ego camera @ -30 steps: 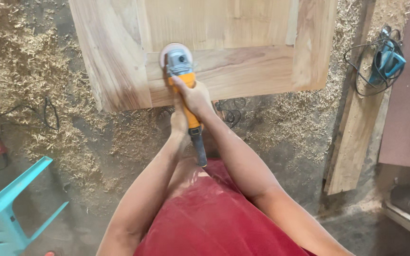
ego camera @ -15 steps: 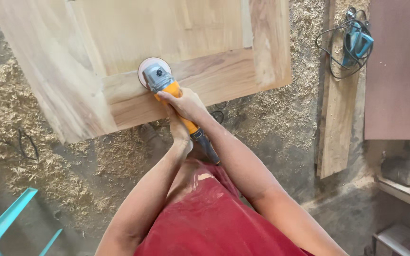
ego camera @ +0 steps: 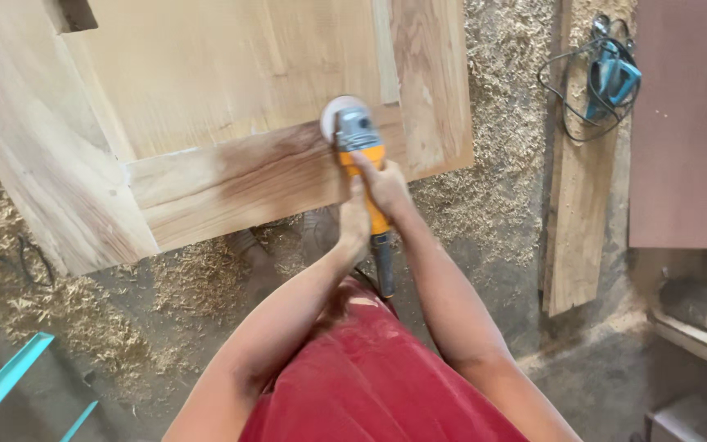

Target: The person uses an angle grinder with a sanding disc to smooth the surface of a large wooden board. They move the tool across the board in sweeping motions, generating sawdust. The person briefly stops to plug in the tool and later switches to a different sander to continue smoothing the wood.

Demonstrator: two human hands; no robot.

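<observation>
Both hands grip one tool: the right hand is wrapped over the front of the orange angle grinder, and the left hand is closed round its body just behind. Its round sanding disc sits on the lower rail of a pale wooden door panel, near the right-hand stile. Wood shavings cover the floor around it. A blue power tool with a coiled cord lies on a plank to the right, well apart. A turquoise chair shows at bottom left.
</observation>
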